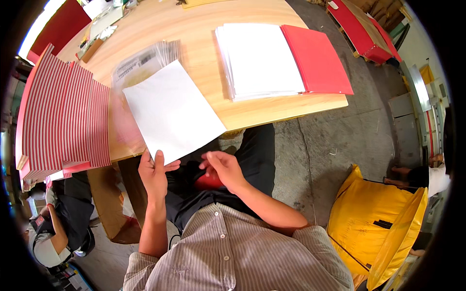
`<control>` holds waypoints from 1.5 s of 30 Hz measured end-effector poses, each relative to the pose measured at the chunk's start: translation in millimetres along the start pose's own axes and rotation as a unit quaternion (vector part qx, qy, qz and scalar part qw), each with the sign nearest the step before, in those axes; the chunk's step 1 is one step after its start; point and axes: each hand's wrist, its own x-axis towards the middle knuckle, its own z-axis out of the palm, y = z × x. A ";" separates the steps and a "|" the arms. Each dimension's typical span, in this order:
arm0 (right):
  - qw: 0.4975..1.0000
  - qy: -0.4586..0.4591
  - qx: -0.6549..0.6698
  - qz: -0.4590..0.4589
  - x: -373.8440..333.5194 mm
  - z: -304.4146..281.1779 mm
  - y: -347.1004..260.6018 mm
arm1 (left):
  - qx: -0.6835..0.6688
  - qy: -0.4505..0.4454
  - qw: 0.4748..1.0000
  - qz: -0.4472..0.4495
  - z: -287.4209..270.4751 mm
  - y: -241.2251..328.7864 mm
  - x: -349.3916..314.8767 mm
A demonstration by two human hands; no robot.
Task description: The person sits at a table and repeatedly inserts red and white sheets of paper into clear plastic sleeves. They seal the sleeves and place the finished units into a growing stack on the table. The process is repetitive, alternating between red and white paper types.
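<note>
My left hand (156,172) grips the lower corner of a white sheet (172,114), thumb on top and fingers beneath. The sheet is held tilted over the table's front edge. Close to its lower right edge is my right hand (224,170), fingers loosely curled and apart, with nothing visible in it. Partly under the sheet lies a stack of clear plastic sleeves (145,58) with a printed barcode. Something red (208,182) shows below my right hand, near my lap; its kind is hidden.
A tall pile of red-and-white layered items (63,116) stands at the left. White sheets (259,60) overlap red ones (318,60) at the table's right. A yellow sack (374,218) stands on the floor at right, a cardboard box (109,203) under the table. Another person (58,233) is at lower left.
</note>
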 end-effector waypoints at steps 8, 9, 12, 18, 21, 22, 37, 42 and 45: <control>0.984 -0.011 0.165 0.069 25.9 4.9 -29.2 | 0.068 -0.102 0.984 0.126 6.8 17.5 -9.3; 0.985 -0.006 0.163 0.052 23.0 3.8 -29.4 | 0.082 -0.122 0.979 0.139 4.0 15.8 -8.9; 0.988 0.008 0.153 -0.004 13.0 5.0 -41.9 | 0.104 -0.154 0.965 0.184 6.0 18.0 -8.2; 0.974 0.087 0.151 -0.144 18.7 -5.2 -103.3 | 0.057 -0.184 0.967 0.168 31.6 35.0 5.4; 0.957 0.169 0.141 -0.190 35.2 -34.6 -132.4 | 0.060 -0.204 0.967 0.142 34.5 37.5 4.0; 0.952 0.189 0.130 -0.205 41.4 -44.5 -140.0 | 0.068 -0.205 0.967 0.136 30.7 31.3 2.1; 0.929 0.295 -0.053 -0.218 82.1 -127.4 -167.1 | 0.419 -0.084 0.888 0.167 -63.7 -32.5 -24.4; 0.929 0.299 -0.074 -0.208 75.8 -122.4 -168.5 | 0.629 -0.079 0.724 0.272 -72.3 -48.7 19.1; 0.927 0.308 -0.103 -0.189 75.0 -141.8 -164.5 | 0.660 -0.065 0.684 0.303 -71.4 -69.5 39.4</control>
